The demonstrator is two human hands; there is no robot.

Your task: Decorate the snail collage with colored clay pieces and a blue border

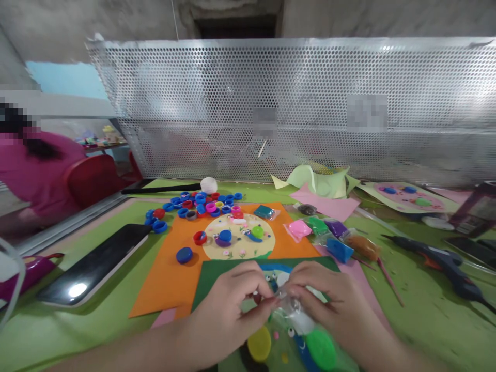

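Note:
My left hand [234, 302] and my right hand [341, 302] meet at the front middle, fingertips pinched on a small clear plastic bag [294, 307]. Something white, like soft modelling clay, shows in its lower part. Just beneath my hands lies a craft picture on dark green card [217, 274], partly hidden by them. A yellow bottle cap [259, 343], a bright green bottle cap [321, 349] and a blue clay snail body [304, 351] with googly eyes are on it. Beyond it, a round cream picture [209, 243] with cap snails rests on orange card [155, 289].
Loose bottle caps [200, 198] are heaped behind the cream picture. Bagged clay, including a blue pack [339, 250], lies right of it. A glue gun [437, 263] is at right, a phone [96, 263] at left. A perforated metal screen [232, 103] backs the table; a person in pink [46, 170] sits left.

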